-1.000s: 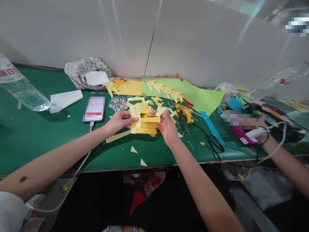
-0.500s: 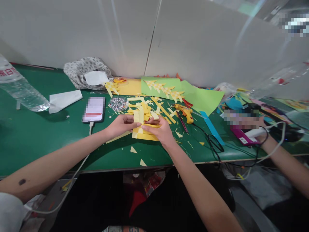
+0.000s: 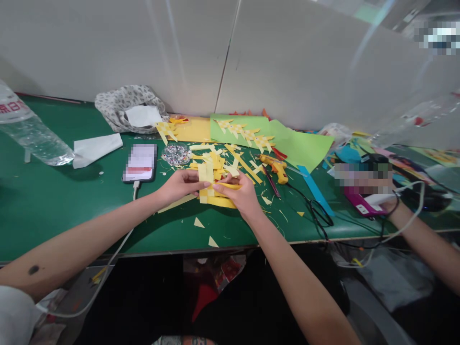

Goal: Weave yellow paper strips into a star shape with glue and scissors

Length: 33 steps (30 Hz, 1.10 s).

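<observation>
Both hands hold woven yellow paper strips (image 3: 206,194) above the near middle of the green table. My left hand (image 3: 181,186) is closed on the left edge of the weave, its thumb lying over the pale strips. On the other side, my right hand (image 3: 240,192) pinches the darker yellow strips, thumb close to the left thumb. The fingers behind the paper are partly hidden. Just beyond them is a pile of cut yellow paper strips (image 3: 215,158). Finished-looking woven yellow paper pieces (image 3: 247,134) lie on a light green sheet (image 3: 302,143) at the back.
A plugged-in phone (image 3: 140,163), a dish of small beads (image 3: 176,155) and a water bottle (image 3: 34,129) are on the left. A yellow glue gun (image 3: 275,167), its black cord (image 3: 319,211) and a blue strip (image 3: 316,189) lie right. A co-worker's hand (image 3: 373,184) holds a phone farther right.
The woven strips have tilted slightly, and the darker yellow strips at the bottom now curve away to the right. Both hands stay nearly in place.
</observation>
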Tool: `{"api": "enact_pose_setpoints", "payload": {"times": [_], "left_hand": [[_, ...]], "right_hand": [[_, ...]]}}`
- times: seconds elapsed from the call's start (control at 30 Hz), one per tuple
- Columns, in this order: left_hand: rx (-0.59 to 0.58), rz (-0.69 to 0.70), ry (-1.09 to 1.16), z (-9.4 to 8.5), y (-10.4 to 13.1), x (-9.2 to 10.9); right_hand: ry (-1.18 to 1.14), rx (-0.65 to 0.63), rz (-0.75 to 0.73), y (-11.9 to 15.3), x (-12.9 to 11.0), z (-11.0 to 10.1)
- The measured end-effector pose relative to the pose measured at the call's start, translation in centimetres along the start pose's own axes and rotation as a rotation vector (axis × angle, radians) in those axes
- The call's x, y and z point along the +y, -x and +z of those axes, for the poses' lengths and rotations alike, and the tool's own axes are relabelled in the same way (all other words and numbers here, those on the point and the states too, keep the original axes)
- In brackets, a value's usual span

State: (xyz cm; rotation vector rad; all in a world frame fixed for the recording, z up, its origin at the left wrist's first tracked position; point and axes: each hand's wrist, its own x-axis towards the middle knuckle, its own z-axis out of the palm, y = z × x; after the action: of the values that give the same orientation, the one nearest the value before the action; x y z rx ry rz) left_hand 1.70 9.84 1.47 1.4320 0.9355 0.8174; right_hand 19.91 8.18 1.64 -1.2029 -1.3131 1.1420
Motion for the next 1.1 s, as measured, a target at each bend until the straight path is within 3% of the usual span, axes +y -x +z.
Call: {"api": "enact_pose_setpoints", "payload": {"times": [0.8,1.1], "left_hand": [[0.06,-0.001,0.039,0.12,-0.07,-0.39],[-0.083,-0.067,-0.027,0.25,-0.04,-0.24]], "right_hand": [[0.076,-0.028,-0.065,0.14,0.2,-0.02],[0.041,-0.035,-0.066,0.09,0.24,-0.1]]}}
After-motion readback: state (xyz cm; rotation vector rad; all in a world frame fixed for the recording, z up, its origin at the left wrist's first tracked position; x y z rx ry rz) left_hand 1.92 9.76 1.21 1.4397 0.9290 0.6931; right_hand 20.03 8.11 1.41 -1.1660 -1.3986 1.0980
